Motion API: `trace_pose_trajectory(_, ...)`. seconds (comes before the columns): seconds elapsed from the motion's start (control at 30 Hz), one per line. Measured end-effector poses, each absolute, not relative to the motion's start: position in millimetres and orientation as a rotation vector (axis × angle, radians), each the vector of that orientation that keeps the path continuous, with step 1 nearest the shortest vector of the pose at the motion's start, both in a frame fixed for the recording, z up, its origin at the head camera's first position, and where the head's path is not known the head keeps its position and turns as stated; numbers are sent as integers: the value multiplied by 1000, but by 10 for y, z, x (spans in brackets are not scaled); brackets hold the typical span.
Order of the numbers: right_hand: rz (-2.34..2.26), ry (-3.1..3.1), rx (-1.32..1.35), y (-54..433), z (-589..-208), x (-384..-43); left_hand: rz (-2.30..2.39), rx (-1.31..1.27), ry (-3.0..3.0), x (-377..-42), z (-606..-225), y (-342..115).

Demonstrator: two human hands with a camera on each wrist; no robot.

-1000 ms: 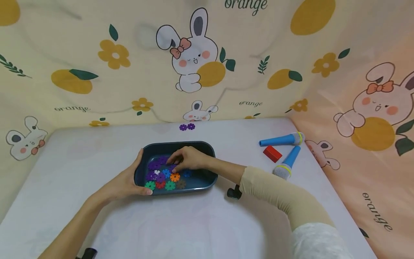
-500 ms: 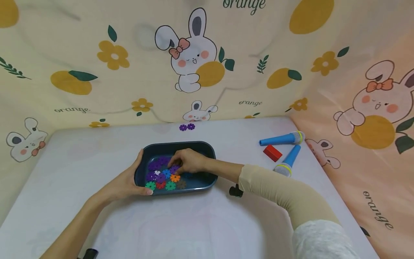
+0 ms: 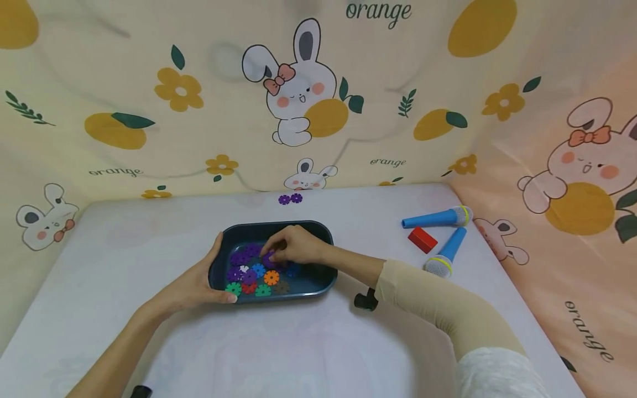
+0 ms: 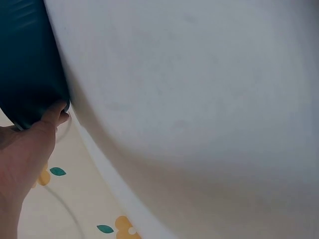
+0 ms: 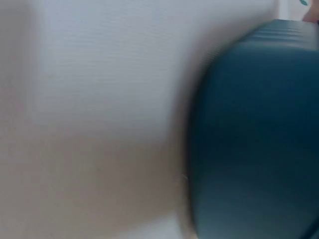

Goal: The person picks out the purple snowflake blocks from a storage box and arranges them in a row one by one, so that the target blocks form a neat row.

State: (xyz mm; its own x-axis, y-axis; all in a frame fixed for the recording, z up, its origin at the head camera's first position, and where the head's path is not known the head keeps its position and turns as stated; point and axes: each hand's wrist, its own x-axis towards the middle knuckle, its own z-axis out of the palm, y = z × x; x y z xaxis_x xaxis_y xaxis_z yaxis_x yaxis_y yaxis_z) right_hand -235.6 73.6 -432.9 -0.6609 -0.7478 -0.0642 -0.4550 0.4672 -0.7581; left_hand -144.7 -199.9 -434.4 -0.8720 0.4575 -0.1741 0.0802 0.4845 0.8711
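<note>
My left hand (image 3: 201,282) grips the left end of a dark blue tray (image 3: 298,293), its thumb along the front side and its fingers round the end. In the left wrist view that hand (image 4: 35,149) holds the tray's corner (image 4: 30,64). Inside the tray lie several flower-shaped plastic discs, among them purple (image 3: 241,256), green (image 3: 262,290), orange (image 3: 271,277) and blue ones. My right hand (image 3: 294,246) reaches in over the right end and pinches a purple snowflake disc (image 3: 269,260) with its fingertips. In the right wrist view only the tray's outer wall (image 5: 254,134) shows large.
Two purple discs (image 3: 290,198) lie at the table's back edge. To the right are two blue toy microphones (image 3: 430,219) and a red block (image 3: 422,240). A patterned cloth (image 3: 378,132) hangs behind and beside the white table (image 3: 278,354).
My right hand has shifted slightly within the tray, and the purple disc shows more clearly at its fingertips. The left hand keeps its grip. The head view has tilted a little.
</note>
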Motion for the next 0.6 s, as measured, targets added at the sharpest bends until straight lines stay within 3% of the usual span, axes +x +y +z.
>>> trace_pose_trajectory(0.6, -1383, 2366, -725, 1105, -3969, -2788, 1331, 417, 2368, -1448, -4348, -1992)
